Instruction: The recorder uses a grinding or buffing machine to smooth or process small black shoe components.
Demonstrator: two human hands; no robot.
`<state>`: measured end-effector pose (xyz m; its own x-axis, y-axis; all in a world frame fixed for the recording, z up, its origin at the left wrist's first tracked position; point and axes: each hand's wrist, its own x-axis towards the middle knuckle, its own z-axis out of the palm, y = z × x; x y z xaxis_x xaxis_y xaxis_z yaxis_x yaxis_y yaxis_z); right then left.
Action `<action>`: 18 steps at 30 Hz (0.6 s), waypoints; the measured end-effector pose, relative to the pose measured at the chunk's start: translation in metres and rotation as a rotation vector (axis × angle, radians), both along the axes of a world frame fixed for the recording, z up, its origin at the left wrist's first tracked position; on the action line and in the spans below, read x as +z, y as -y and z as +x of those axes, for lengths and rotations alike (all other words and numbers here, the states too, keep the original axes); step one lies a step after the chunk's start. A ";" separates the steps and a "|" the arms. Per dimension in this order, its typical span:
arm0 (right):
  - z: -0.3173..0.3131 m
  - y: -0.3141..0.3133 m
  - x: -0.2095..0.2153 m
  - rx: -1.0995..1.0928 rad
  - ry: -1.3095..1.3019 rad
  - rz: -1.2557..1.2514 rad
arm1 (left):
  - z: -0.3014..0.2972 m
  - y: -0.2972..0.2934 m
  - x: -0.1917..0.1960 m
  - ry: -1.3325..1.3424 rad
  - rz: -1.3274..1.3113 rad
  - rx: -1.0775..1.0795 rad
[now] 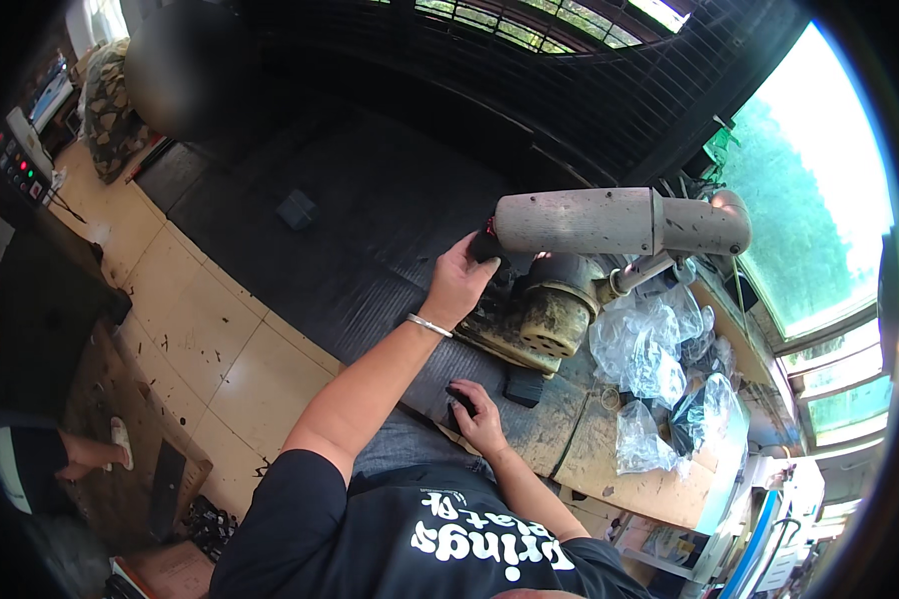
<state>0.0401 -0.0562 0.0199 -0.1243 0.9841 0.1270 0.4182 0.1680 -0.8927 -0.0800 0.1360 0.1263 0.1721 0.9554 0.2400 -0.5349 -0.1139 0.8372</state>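
My left hand [457, 280], with a silver bangle at the wrist, is closed on a dark rounded piece [485, 246]. That piece is against the left end of a long grey metal housing [574, 220]; I cannot tell whether it is part of it. Below the housing sits a grimy, yellowish motor-like body [554, 319] with holes in its end. Nearer me, my right hand [481, 421] has its fingers curled round a small black piece [459, 398] above the bench edge. A black block [523, 386] lies to the right of that hand.
Crumpled clear plastic bags [639, 344] lie on the worn board [609, 464] to the right, near a window [819, 190]. A dark ribbed mat [340, 290] stretches away on the left, with a small dark block [297, 210] on it. Another person's foot [120, 444] shows at lower left.
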 end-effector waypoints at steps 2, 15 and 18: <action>0.001 0.000 0.000 -0.002 -0.002 0.000 | -0.004 0.001 0.002 -0.006 0.011 0.002; 0.001 0.001 0.001 0.000 -0.001 -0.009 | -0.021 0.002 0.021 0.011 0.099 0.140; 0.001 0.001 0.002 -0.001 0.003 -0.006 | -0.024 0.004 0.023 0.019 0.100 0.140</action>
<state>0.0410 -0.0571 0.0216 -0.1233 0.9850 0.1206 0.4210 0.1620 -0.8925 -0.1041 0.1316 0.1490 0.0338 0.9408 0.3374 -0.5238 -0.2708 0.8077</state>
